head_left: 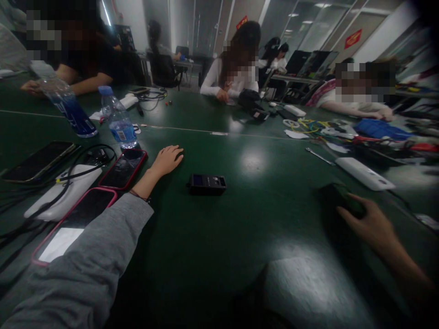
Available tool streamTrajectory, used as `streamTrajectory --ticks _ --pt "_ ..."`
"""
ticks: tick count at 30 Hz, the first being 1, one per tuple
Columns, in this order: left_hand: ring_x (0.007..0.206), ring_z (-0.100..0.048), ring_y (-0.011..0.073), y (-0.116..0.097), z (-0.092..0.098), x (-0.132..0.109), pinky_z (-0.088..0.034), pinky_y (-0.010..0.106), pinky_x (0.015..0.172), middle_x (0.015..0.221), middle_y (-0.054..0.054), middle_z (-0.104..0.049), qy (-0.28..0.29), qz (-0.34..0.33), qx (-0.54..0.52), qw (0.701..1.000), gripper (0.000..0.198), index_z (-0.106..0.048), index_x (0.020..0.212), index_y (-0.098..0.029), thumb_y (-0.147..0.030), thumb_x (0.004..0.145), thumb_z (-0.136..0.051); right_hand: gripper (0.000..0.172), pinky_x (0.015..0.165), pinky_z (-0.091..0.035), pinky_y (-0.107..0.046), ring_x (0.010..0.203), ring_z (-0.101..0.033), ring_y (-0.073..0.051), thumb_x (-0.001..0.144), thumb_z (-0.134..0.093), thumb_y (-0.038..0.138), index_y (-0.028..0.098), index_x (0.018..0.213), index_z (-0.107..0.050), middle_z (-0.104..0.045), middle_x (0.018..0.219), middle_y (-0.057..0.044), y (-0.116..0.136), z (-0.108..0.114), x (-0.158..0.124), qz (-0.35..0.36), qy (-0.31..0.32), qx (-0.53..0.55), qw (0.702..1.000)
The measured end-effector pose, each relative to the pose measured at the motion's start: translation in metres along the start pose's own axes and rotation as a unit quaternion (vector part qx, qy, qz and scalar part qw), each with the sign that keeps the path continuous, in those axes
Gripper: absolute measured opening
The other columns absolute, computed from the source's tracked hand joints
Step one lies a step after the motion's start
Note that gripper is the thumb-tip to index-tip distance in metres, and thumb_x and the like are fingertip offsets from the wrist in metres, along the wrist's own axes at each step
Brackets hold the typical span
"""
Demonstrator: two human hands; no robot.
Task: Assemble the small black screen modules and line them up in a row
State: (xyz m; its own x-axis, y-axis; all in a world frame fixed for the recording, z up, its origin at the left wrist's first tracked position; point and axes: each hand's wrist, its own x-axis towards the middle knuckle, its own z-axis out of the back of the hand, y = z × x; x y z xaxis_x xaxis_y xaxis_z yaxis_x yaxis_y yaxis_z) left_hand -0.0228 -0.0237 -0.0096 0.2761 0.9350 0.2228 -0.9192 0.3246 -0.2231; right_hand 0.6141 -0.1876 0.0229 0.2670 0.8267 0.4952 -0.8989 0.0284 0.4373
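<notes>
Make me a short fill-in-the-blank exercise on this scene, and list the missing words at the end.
1. The left hand rests on the ____ tabletop.
2. The sleeve on the left arm is ____ in colour.
3. The small black device lies ____ the left hand and the right hand.
4. The bottle nearer the left hand has a ____ cap.

Missing words: green; grey; between; blue.
</notes>
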Motion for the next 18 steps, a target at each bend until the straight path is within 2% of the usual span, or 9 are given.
streamTrajectory --ticks 2,5,8,11,13,15,18 --pt "0.154 -0.042 0.0312 0.0 0.0 0.0 -0.032 0.054 0.128 0.165 0.013 -0.048 0.0 -0.003 0.0 1.0 0.053 -0.054 0.154 -0.019 -0.045 0.111 -0.037 0.091 0.085 -0.05 -0.067 0.105 -0.066 -0.05 0.069 -0.061 0.092 0.019 0.123 -0.071 -0.067 0.111 -0.033 0.02 -0.037 0.013 0.016 0.067 0.019 0.997" --pt "0.153 -0.045 0.0307 0.0 0.001 0.001 -0.034 0.054 0.127 0.164 0.014 -0.05 -0.001 -0.006 0.002 1.0 0.052 -0.055 0.153 -0.02 -0.045 0.111 -0.038 0.08 0.106 -0.049 -0.065 0.122 -0.062 -0.047 0.087 -0.054 0.074 0.012 0.136 -0.063 -0.063 0.127 -0.031 0.091 -0.093 0.022 0.122 0.104 0.067 0.985" --pt "0.152 -0.045 0.0318 0.001 0.001 0.001 -0.035 0.055 0.126 0.164 0.014 -0.05 -0.001 -0.008 0.006 1.0 0.052 -0.055 0.152 -0.02 -0.045 0.11 -0.038 0.071 0.109 -0.051 -0.064 0.122 -0.064 -0.042 0.092 -0.051 0.059 0.012 0.145 -0.057 -0.062 0.13 -0.025 0.171 -0.136 0.022 0.177 0.152 0.109 0.966" --pt "0.152 -0.044 0.032 0.001 0.002 0.002 -0.035 0.056 0.126 0.164 0.014 -0.05 0.002 -0.008 0.005 1.0 0.053 -0.055 0.153 -0.021 -0.046 0.11 -0.037 0.068 0.117 -0.047 -0.06 0.131 -0.059 -0.039 0.094 -0.053 0.05 0.013 0.151 -0.05 -0.058 0.14 -0.023 0.225 -0.167 0.021 0.199 0.167 0.163 0.952" --pt "0.153 -0.044 0.0317 0.0 0.002 0.001 -0.034 0.057 0.126 0.164 0.014 -0.049 0.007 -0.005 0.004 1.0 0.052 -0.054 0.153 -0.021 -0.045 0.11 -0.037 0.075 0.119 -0.044 -0.061 0.137 -0.055 -0.04 0.092 -0.059 0.049 0.01 0.154 -0.044 -0.054 0.146 -0.025 0.242 -0.181 0.022 0.177 0.162 0.196 0.951" --pt "0.153 -0.043 0.0316 -0.002 0.004 0.001 -0.034 0.056 0.126 0.165 0.014 -0.049 0.012 -0.002 0.003 1.0 0.053 -0.054 0.153 -0.02 -0.045 0.11 -0.037 0.079 0.117 -0.046 -0.063 0.136 -0.056 -0.043 0.089 -0.065 0.05 0.009 0.153 -0.044 -0.055 0.146 -0.027 0.246 -0.188 0.024 0.142 0.168 0.22 0.95" --pt "0.154 -0.042 0.032 -0.005 0.007 -0.001 -0.033 0.057 0.126 0.165 0.014 -0.048 0.012 0.0 -0.004 1.0 0.053 -0.054 0.153 -0.02 -0.045 0.11 -0.038 0.069 0.106 -0.054 -0.064 0.121 -0.065 -0.043 0.088 -0.067 0.05 0.012 0.144 -0.052 -0.065 0.133 -0.024 0.242 -0.188 0.025 0.11 0.183 0.224 0.951"
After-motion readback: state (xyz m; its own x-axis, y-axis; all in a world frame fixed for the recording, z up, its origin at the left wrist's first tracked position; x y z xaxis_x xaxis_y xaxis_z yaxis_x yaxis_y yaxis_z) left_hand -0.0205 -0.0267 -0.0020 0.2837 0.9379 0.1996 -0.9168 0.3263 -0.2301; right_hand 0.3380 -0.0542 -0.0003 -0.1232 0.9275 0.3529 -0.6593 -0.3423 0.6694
